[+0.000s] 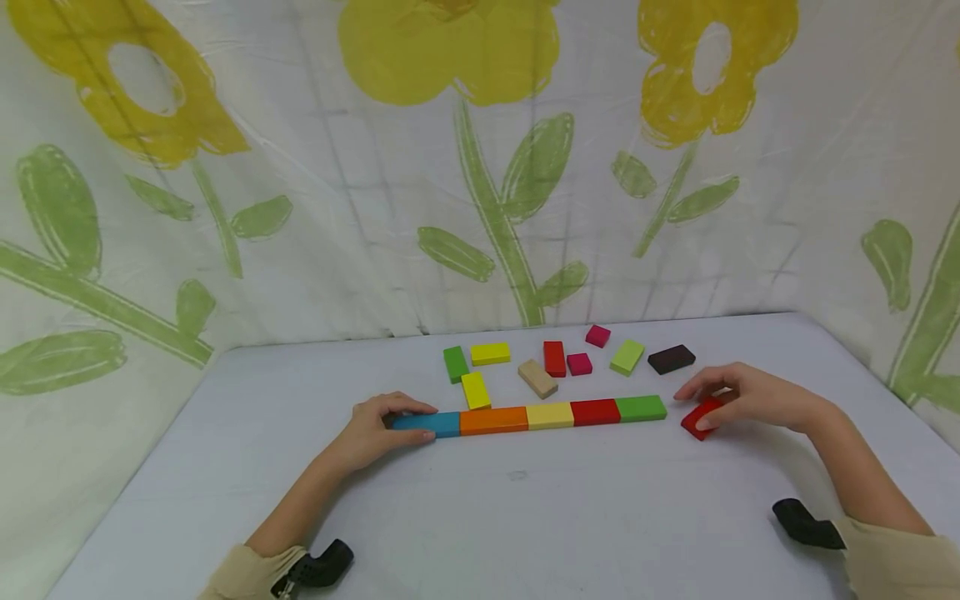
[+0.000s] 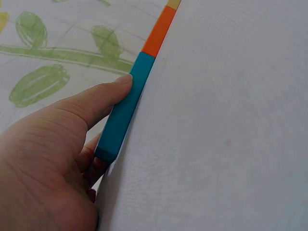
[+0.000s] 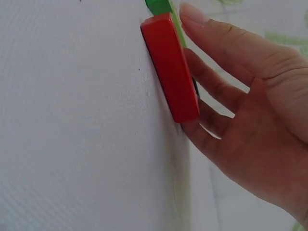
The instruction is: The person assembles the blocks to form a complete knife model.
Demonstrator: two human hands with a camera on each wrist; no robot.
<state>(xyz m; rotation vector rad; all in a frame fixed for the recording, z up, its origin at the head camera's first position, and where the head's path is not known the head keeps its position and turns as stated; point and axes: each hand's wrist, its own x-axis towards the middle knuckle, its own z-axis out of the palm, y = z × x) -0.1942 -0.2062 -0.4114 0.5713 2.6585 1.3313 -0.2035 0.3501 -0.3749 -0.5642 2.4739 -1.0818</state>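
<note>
A straight row of wooden blocks runs across the table: a blue block point(image 1: 426, 424), an orange block point(image 1: 493, 421), a pale yellow block point(image 1: 550, 416), a dark red block point(image 1: 596, 412) and a green block point(image 1: 641, 407). My left hand point(image 1: 378, 427) grips the blue block at the row's left end, thumb on the near side and fingers behind. Just past the green end, my right hand point(image 1: 738, 398) has its thumb and curled fingers about a separate red block point(image 3: 172, 70). That block sits at an angle to the row, a small gap away from it.
Behind the row lie loose blocks, among them a dark brown block point(image 1: 671, 359), a light green block point(image 1: 627, 357), a natural wood block point(image 1: 537, 378) and a yellow block point(image 1: 476, 390) close to the row. A flower-print curtain point(image 1: 337, 208) hangs along the white table's point(image 1: 525, 525) back edge.
</note>
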